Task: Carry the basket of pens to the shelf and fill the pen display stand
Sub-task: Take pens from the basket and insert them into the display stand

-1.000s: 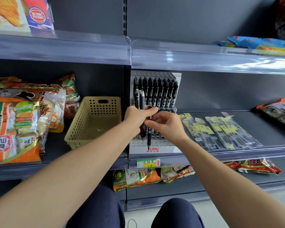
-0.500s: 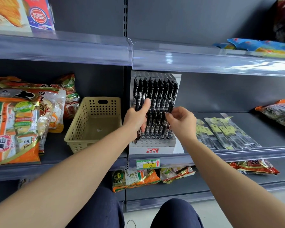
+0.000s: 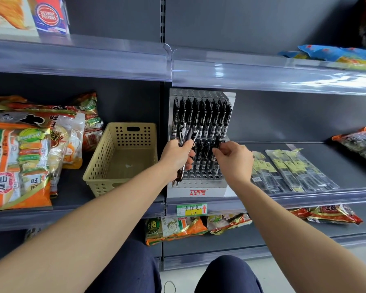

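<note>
R hand (image 3: pixel 234 159) moved from L hand (image 3: pixel 175 157) to TOME stand (image 3: pixel 197 192), fingers pinching pen (image 3: pixel 217 142), L gripping pens (image 3: pixel 188 135)

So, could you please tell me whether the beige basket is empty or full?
Empty: the basket floor is bare apart from a small white scrap; the left hand grips a bunch of pens.

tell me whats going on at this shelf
A person is stocking the pen display stand on the shelf. The left hand grips a bundle of black pens, while the right hand pinches a single pen at the stand's middle row. The yellow basket beside it holds no pens; the front holes are unfilled.
</note>
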Demonstrator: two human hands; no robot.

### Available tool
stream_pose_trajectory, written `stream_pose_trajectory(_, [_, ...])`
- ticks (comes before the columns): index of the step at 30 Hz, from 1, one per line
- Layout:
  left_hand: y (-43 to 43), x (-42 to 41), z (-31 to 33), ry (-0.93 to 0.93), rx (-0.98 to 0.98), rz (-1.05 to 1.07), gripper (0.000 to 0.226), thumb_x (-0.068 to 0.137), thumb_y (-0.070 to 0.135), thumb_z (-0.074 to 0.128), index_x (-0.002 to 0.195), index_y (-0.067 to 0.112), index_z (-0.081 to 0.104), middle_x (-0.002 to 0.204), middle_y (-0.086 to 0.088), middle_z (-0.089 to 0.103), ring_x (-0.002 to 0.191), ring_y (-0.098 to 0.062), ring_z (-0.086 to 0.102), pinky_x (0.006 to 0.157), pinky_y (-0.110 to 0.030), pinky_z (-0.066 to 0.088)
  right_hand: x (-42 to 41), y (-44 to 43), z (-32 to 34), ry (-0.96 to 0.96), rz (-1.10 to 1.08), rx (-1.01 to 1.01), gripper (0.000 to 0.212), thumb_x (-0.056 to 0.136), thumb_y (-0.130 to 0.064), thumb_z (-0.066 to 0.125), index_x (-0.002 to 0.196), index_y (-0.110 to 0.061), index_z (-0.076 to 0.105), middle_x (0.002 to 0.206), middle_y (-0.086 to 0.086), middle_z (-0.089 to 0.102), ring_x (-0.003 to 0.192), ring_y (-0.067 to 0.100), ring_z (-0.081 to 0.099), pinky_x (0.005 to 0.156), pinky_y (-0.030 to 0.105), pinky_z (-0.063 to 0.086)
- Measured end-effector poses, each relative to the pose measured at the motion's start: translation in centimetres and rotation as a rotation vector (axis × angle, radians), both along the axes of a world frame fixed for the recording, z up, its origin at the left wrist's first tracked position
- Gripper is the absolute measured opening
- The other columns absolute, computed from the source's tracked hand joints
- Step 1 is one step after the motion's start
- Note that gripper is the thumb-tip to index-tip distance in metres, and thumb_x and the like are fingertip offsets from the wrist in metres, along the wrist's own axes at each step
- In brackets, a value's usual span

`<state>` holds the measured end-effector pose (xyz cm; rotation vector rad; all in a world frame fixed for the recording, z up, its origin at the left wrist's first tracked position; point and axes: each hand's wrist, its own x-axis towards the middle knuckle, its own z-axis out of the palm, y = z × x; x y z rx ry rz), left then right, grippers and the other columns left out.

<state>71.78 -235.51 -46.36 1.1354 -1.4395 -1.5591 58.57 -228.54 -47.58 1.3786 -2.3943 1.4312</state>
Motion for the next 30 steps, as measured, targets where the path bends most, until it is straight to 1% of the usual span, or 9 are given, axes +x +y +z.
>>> stream_pose_trajectory(5, [0.2,-0.1,0.3,0.015,0.017,-0.009,0.030,0.098,0.019,0.053,0.121,0.000,0.050,0.082,-0.008,0.060,0.060,-0.012,0.054,0.058,-0.032,0.058,-0.1,-0.3,-0.3,0.040,-0.040,0.055,0.018,0.088,-0.026,0.065,0.093,-0.010,0.072,0.076,-0.001,0.068,0.071,0.018,0.062,0.061,0.023,0.045])
stream_pose_trajectory(9, [0.2,-0.3,0.4,0.022,0.021,0.000,0.031,0.098,0.015,0.051,0.122,-0.003,0.046,0.083,-0.010,0.061,0.061,-0.015,0.057,0.065,-0.038,0.061,-0.3,-0.4,-1.1,0.082,-0.088,0.185,0.019,0.087,-0.032,0.065,0.087,-0.014,0.071,0.066,-0.004,0.061,0.061,0.016,0.056,0.047,0.017,0.031])
stream_pose_trajectory(12, [0.3,-0.1,0.4,0.016,0.016,-0.008,0.028,0.098,0.014,0.050,0.120,-0.004,0.046,0.084,-0.012,0.064,0.064,-0.019,0.062,0.073,-0.047,0.059,-0.3,-0.3,-1.8,0.077,-0.100,0.279,0.020,0.087,-0.032,0.065,0.077,-0.015,0.068,0.061,-0.001,0.061,0.057,0.019,0.056,0.047,0.018,0.035])
stream_pose_trajectory(15, [0.2,0.0,0.0,-0.001,-0.005,-0.020,0.028,0.098,0.015,0.051,0.119,-0.003,0.048,0.083,-0.011,0.068,0.066,-0.021,0.066,0.075,-0.048,0.059,-0.5,-0.4,-2.3,0.069,-0.108,0.321,0.028,0.087,-0.032,0.065,0.064,-0.017,0.062,0.051,-0.002,0.054,0.049,0.017,0.051,0.045,0.018,0.033])
stream_pose_trajectory(17, [0.1,0.1,0.1,-0.005,-0.010,-0.022,0.030,0.098,0.016,0.051,0.121,-0.003,0.048,0.084,-0.012,0.070,0.070,-0.022,0.068,0.074,-0.044,0.060,-0.5,-0.6,-2.3,0.067,-0.103,0.332,0.028,0.088,-0.033,0.065,0.065,-0.016,0.062,0.053,0.000,0.056,0.051,0.020,0.053,0.046,0.018,0.035])
stream_pose_trajectory(23, [-0.1,0.0,0.1,0.000,0.019,-0.028,0.025,0.099,0.017,0.051,0.118,0.001,0.048,0.089,-0.013,0.072,0.081,-0.025,0.069,0.077,-0.047,0.059,-0.2,-0.9,-2.6,0.159,-0.081,0.390,0.026,0.090,-0.030,0.062,0.072,-0.012,0.065,0.065,0.007,0.064,0.063,0.028,0.060,0.053,0.024,0.044])
stream_pose_trajectory(27, [-0.3,0.2,0.1,-0.012,0.031,-0.017,0.044,0.097,0.020,0.053,0.133,-0.001,0.039,0.090,-0.011,0.072,0.090,-0.025,0.070,0.077,-0.047,0.059,-0.2,-0.9,-2.7,0.208,-0.080,0.408,0.024,0.092,-0.029,0.059,0.079,-0.010,0.067,0.069,0.007,0.065,0.064,0.028,0.061,0.054,0.025,0.046])
stream_pose_trajectory(28, [-0.3,0.2,0.1,-0.012,0.034,-0.018,0.052,0.095,0.024,0.056,0.137,0.000,0.036,0.097,-0.012,0.072,0.096,-0.025,0.068,0.079,-0.048,0.058,-0.3,-1.0,-2.6,0.218,-0.077,0.408,0.024,0.092,-0.029,0.059,0.080,-0.010,0.067,0.070,0.008,0.066,0.065,0.028,0.061,0.055,0.026,0.048])
stream_pose_trajectory(30, [-0.3,0.1,0.0,-0.034,0.017,-0.004,0.068,0.087,0.036,0.063,0.141,0.006,0.036,0.124,-0.013,0.062,0.113,-0.028,0.060,0.092,-0.051,0.051,-0.3,-1.0,-2.6,0.220,-0.066,0.411,0.024,0.093,-0.029,0.059,0.082,-0.010,0.068,0.072,0.008,0.067,0.067,0.028,0.062,0.058,0.028,0.051])
